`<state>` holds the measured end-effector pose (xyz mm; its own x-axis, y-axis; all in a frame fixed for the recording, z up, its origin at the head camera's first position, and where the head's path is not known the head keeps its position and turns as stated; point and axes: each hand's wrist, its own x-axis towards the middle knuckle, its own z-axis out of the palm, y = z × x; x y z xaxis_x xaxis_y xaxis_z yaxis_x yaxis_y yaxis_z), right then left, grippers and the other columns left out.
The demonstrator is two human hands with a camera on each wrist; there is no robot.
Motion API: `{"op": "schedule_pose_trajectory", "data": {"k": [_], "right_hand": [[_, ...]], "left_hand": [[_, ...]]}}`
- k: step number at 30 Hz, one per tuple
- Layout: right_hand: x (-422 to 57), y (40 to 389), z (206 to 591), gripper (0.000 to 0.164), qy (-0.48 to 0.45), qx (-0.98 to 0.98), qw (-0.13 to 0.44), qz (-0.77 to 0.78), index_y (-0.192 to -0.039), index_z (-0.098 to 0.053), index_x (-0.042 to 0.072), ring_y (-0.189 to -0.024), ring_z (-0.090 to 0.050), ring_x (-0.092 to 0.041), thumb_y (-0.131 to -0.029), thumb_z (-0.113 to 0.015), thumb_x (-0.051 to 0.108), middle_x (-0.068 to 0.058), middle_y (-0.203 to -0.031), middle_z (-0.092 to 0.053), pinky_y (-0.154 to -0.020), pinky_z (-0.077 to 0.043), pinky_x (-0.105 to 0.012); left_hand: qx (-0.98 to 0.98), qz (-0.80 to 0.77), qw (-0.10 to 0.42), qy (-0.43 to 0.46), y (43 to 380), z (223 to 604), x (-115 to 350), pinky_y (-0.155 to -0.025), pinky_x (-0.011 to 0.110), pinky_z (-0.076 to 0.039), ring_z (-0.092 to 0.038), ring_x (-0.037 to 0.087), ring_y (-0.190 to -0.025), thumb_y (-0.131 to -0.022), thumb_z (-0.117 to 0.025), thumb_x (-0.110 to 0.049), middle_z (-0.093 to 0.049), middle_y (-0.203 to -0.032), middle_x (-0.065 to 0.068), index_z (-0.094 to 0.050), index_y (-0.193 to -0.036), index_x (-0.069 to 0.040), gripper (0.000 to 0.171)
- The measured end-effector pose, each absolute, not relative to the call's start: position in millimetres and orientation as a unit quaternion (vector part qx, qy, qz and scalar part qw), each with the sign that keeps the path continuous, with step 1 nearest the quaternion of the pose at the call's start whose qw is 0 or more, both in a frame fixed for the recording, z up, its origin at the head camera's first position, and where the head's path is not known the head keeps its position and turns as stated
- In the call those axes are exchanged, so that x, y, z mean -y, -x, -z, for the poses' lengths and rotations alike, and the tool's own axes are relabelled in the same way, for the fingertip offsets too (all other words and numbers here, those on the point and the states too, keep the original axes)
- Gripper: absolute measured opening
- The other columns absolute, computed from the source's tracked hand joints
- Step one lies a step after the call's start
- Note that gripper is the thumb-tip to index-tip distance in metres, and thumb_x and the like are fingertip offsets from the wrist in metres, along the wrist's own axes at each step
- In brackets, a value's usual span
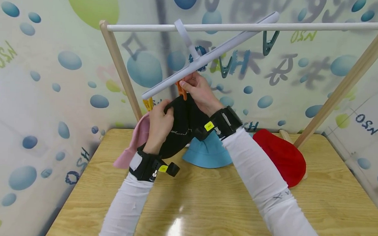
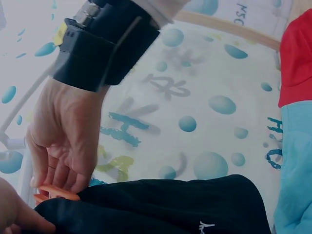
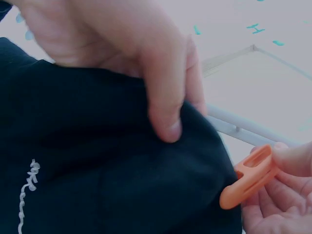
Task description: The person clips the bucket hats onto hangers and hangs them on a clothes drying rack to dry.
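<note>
My left hand (image 1: 161,124) pinches the edge of a black hat (image 1: 180,126) with white stitched lettering. Thumb and fingers of my right hand (image 1: 200,91) grip an orange clip (image 3: 251,175), whose jaws lie over the hat's edge in the right wrist view. The clip is just under a white hanger bar (image 1: 210,58), which hooks over the rail and tilts up to the right. A pink hat (image 1: 138,142) hangs behind my left hand, below a yellow clip (image 1: 148,103) near the bar's low end.
Two dark green clips (image 1: 224,67) hang farther right along the bar. A white rail (image 1: 304,26) on wooden posts (image 1: 346,88) spans the table. Behind the hands are a light blue bucket hat (image 1: 208,155) and a red hat (image 1: 281,156) on the wooden table (image 1: 223,202).
</note>
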<state>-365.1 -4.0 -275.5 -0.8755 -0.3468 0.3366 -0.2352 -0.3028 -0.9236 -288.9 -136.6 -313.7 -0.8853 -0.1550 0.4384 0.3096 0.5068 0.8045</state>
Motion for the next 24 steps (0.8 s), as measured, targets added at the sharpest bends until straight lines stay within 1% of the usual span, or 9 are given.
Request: {"op": "schedule_pose_trajectory", "data": {"k": [3, 5, 9, 12, 15, 17, 20, 22, 24], "right_hand": [[3.1, 364.8, 276.0, 0.006, 0.254, -0.605, 0.032, 0.754, -0.1, -0.046, 0.0, -0.108, -0.055, -0.029, -0.098, -0.047, -0.005, -0.008, -0.096, -0.055, -0.094, -0.044, -0.033], [1.9, 364.8, 276.6, 0.004, 0.263, -0.618, 0.028, 0.74, -0.102, -0.046, -0.001, -0.11, -0.054, -0.029, -0.099, -0.047, -0.003, -0.01, -0.101, -0.056, -0.094, -0.043, -0.033], [-1.8, 365.6, 279.4, 0.004, 0.279, -0.633, 0.029, 0.722, -0.102, -0.046, -0.004, -0.115, -0.053, -0.03, -0.1, -0.047, -0.001, -0.019, -0.113, -0.055, -0.095, -0.042, -0.032], [-4.1, 366.5, 281.3, 0.004, 0.283, -0.634, 0.031, 0.719, -0.102, -0.047, -0.004, -0.115, -0.052, -0.031, -0.1, -0.047, -0.001, -0.023, -0.117, -0.055, -0.095, -0.042, -0.032], [-5.4, 366.4, 282.0, 0.005, 0.282, -0.639, 0.029, 0.715, -0.103, -0.049, -0.003, -0.115, -0.053, -0.03, -0.1, -0.048, 0.001, -0.022, -0.117, -0.056, -0.096, -0.041, -0.031], [-6.6, 365.3, 282.9, 0.009, 0.283, -0.645, 0.028, 0.709, -0.106, -0.05, -0.004, -0.115, -0.053, -0.03, -0.1, -0.048, 0.002, -0.024, -0.12, -0.056, -0.097, -0.041, -0.031], [-11.0, 361.9, 285.9, 0.019, 0.288, -0.655, 0.02, 0.698, -0.116, -0.051, -0.007, -0.114, -0.053, -0.031, -0.1, -0.049, 0.004, -0.026, -0.123, -0.056, -0.098, -0.04, -0.03], [-17.0, 359.2, 289.5, 0.026, 0.297, -0.66, 0.014, 0.69, -0.124, -0.049, -0.009, -0.115, -0.053, -0.032, -0.1, -0.049, 0.003, -0.027, -0.126, -0.055, -0.099, -0.04, -0.03], [-25.1, 357.6, 293.9, 0.031, 0.307, -0.663, 0.007, 0.683, -0.128, -0.048, -0.01, -0.117, -0.053, -0.032, -0.1, -0.049, 0.002, -0.026, -0.128, -0.054, -0.099, -0.04, -0.031]], "left_hand": [[0.836, 0.493, 0.236, 0.048, 288.8, 310.4, 135.9, -0.073, 0.038, -0.042, -0.055, 0.029, -0.086, -0.096, -0.048, -0.002, -0.064, -0.098, 0.017, -0.066, -0.106, 0.003, 0.022], [0.837, 0.492, 0.235, 0.05, 288.3, 309.3, 136.3, -0.073, 0.038, -0.042, -0.054, 0.029, -0.085, -0.097, -0.047, -0.002, -0.063, -0.096, 0.017, -0.066, -0.105, 0.003, 0.022], [0.841, 0.486, 0.234, 0.05, 288.3, 310.3, 138.9, -0.072, 0.038, -0.041, -0.053, 0.03, -0.083, -0.097, -0.047, -0.002, -0.063, -0.095, 0.017, -0.066, -0.104, 0.003, 0.021], [0.844, 0.48, 0.234, 0.049, 289.0, 311.2, 140.4, -0.076, 0.039, -0.043, -0.055, 0.03, -0.086, -0.096, -0.048, -0.003, -0.064, -0.099, 0.017, -0.066, -0.106, 0.003, 0.021], [0.847, 0.474, 0.235, 0.046, 288.8, 311.3, 141.7, -0.081, 0.041, -0.043, -0.056, 0.03, -0.091, -0.096, -0.049, -0.003, -0.064, -0.103, 0.017, -0.066, -0.108, 0.002, 0.021], [0.848, 0.472, 0.236, 0.046, 288.1, 311.4, 142.8, -0.083, 0.041, -0.043, -0.056, 0.03, -0.093, -0.095, -0.05, -0.003, -0.065, -0.104, 0.017, -0.065, -0.109, 0.002, 0.021], [0.849, 0.469, 0.238, 0.048, 287.5, 312.9, 144.2, -0.084, 0.041, -0.043, -0.056, 0.03, -0.094, -0.094, -0.051, -0.002, -0.065, -0.104, 0.017, -0.065, -0.109, 0.003, 0.021], [0.85, 0.467, 0.24, 0.051, 287.7, 314.1, 145.3, -0.086, 0.041, -0.043, -0.057, 0.03, -0.096, -0.094, -0.052, -0.001, -0.065, -0.106, 0.018, -0.065, -0.11, 0.003, 0.021], [0.85, 0.465, 0.244, 0.053, 288.0, 315.1, 146.5, -0.087, 0.041, -0.043, -0.058, 0.03, -0.097, -0.093, -0.053, 0.0, -0.065, -0.107, 0.018, -0.065, -0.11, 0.003, 0.022]]}}
